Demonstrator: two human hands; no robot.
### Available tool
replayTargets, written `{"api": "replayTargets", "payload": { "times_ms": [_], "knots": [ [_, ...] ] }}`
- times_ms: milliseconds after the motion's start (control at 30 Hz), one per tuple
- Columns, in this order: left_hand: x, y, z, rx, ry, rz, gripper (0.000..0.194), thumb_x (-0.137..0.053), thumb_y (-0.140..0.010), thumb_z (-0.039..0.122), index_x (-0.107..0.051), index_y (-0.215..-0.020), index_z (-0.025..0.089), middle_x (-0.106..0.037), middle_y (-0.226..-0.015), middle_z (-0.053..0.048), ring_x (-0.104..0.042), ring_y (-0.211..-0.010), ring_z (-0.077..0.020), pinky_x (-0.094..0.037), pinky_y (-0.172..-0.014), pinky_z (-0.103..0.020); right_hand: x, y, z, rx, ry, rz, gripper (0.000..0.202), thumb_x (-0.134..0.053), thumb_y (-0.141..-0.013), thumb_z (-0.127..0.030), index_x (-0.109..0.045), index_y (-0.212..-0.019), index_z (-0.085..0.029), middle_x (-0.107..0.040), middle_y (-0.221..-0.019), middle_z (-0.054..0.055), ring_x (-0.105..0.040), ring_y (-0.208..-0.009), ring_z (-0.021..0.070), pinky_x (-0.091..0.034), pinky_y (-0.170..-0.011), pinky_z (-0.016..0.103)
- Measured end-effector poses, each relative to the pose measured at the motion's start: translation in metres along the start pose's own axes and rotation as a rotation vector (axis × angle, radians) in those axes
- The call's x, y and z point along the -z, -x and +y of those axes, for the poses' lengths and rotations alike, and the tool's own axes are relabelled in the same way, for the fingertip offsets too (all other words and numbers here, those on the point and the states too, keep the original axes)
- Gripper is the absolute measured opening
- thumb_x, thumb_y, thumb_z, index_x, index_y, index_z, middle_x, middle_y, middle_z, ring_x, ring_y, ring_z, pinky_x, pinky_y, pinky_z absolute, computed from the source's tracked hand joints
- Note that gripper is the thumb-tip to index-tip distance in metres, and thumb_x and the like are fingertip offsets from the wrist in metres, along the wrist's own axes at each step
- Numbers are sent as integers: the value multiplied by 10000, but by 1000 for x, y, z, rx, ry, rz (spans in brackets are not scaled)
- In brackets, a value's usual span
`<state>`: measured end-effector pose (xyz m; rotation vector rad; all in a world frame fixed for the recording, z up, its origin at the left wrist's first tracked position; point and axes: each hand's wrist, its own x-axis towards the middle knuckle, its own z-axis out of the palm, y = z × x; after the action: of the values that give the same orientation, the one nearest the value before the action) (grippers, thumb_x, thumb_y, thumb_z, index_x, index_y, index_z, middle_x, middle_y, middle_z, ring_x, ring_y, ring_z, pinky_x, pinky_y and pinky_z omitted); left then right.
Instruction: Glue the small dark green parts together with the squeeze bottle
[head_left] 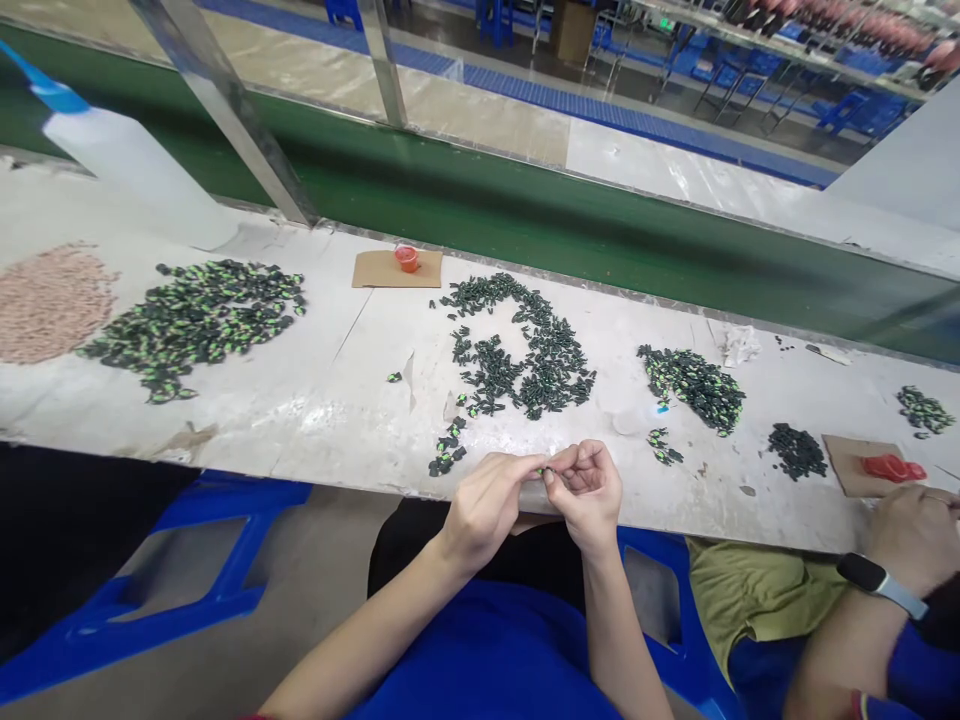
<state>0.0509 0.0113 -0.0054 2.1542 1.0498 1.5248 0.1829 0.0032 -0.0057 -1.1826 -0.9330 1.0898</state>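
Observation:
My left hand point(487, 500) and my right hand point(589, 492) meet over the table's near edge. Between their fingertips is a small black and green part point(546, 472), mostly covered by the fingers. Both hands pinch at it. Just beyond lies a scattered pile of small dark parts point(551, 370), spread in a rough ring. A short trail of black and green pieces point(448, 448) runs down to the left of my hands. One single black and green piece point(394, 377) lies apart, farther left.
Leftward are a big black-green pile point(202, 315), a pinkish pile point(52, 305) and a white bottle point(135, 175). A red cup point(406, 258) stands on cardboard behind. More piles point(694, 388) lie rightward, near a co-worker's hand point(915, 535). A metal post point(225, 110) rises at the back.

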Motion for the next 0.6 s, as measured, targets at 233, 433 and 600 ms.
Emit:
{"api": "replayTargets", "payload": {
  "times_ms": [233,433,600],
  "knots": [
    [-8,1,0,-23,17,-36,286,-458,-900,35,-559,-1134,163,-712,-869,-55,-672,-796,-144,-561,-721,-258,13,-3,2,-16,3,-55,418,-723,-636,-209,-344,-801,-267,-577,-626,-99,-600,-587,96,-515,-620,224],
    [-18,-3,0,-84,76,-245,229,-404,-942,113,-578,-1086,152,-709,-901,-82,-667,-810,-161,-556,-733,-287,41,1,-2,-109,169,-75,378,-740,-662,-293,-418,-857,-257,-657,-693,-45,-626,-589,116,-531,-605,253],
    [-21,-4,5,-98,105,-336,244,-431,-941,151,-564,-1145,165,-707,-948,-88,-667,-857,-173,-564,-772,-302,60,6,-5,-126,236,-87,367,-746,-689,-346,-464,-902,-246,-692,-736,-5,-649,-626,141,-550,-642,289]
  ]
}}
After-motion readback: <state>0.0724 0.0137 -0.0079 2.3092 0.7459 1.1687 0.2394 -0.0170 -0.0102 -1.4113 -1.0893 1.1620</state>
